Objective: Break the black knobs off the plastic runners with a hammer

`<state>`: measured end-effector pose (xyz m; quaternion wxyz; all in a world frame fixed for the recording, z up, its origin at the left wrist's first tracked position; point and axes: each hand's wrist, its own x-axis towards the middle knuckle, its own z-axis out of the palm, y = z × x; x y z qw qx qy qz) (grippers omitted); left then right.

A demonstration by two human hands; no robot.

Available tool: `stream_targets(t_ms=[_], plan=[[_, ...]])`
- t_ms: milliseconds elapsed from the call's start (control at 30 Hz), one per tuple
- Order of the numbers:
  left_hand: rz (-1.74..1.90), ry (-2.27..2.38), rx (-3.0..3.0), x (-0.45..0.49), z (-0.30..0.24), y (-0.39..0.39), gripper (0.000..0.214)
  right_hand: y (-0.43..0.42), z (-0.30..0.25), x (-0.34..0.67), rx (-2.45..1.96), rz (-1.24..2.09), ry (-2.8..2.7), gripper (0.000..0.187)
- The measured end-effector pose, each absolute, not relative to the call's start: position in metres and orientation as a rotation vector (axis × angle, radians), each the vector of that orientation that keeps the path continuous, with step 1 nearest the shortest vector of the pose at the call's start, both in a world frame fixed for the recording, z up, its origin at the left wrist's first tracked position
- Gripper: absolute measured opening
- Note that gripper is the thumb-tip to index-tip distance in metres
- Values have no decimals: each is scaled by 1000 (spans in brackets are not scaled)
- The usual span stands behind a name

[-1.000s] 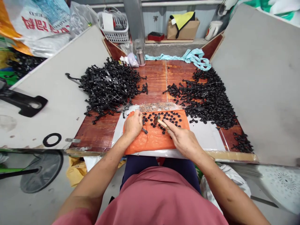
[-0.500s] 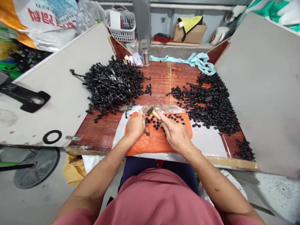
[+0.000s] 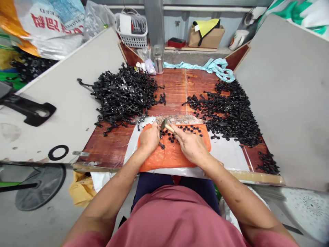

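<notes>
My right hand [image 3: 190, 145] grips the wooden handle of a small hammer [image 3: 164, 125], its metal head raised over the far left of an orange pad [image 3: 169, 157]. My left hand [image 3: 149, 138] rests closed on the pad's left side, pinching a small black part [image 3: 161, 145] that sticks out by my fingers. Several small black round pieces [image 3: 186, 129] lie across the pad's far half.
A big heap of black plastic strips [image 3: 123, 94] lies on the wooden table at the left, another heap [image 3: 228, 109] at the right. Grey boards [image 3: 282, 92] wall both sides. A metal flask [image 3: 159, 62], a basket [image 3: 131, 29] and teal cloth [image 3: 208, 66] stand at the back.
The hammer head has swung from the pad's middle up and left, toward my left hand. My left hand has stayed in place on the pad.
</notes>
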<state>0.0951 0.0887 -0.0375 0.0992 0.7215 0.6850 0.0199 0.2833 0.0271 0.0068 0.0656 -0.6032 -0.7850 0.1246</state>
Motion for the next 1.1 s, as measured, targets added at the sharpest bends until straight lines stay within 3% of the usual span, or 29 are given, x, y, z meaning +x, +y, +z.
stream_targets(t_ms=[500, 767, 867, 967, 1100], plan=[[67, 2034, 2087, 98, -37, 87, 41, 29, 18, 281, -1825, 414, -2406, 51], [609, 1547, 1899, 54, -36, 93, 31, -18, 12, 339, -1725, 726, -1919, 52], [537, 1535, 1939, 31, -11, 107, 30, -44, -8, 367, -1710, 801, -1809, 53], [559, 1801, 2030, 16, 45, 133, 33, -62, -16, 384, -1777, 846, -1813, 38], [654, 2324, 1970, 3, 122, 169, 68, -69, -8, 390, -1841, 788, -1809, 20]])
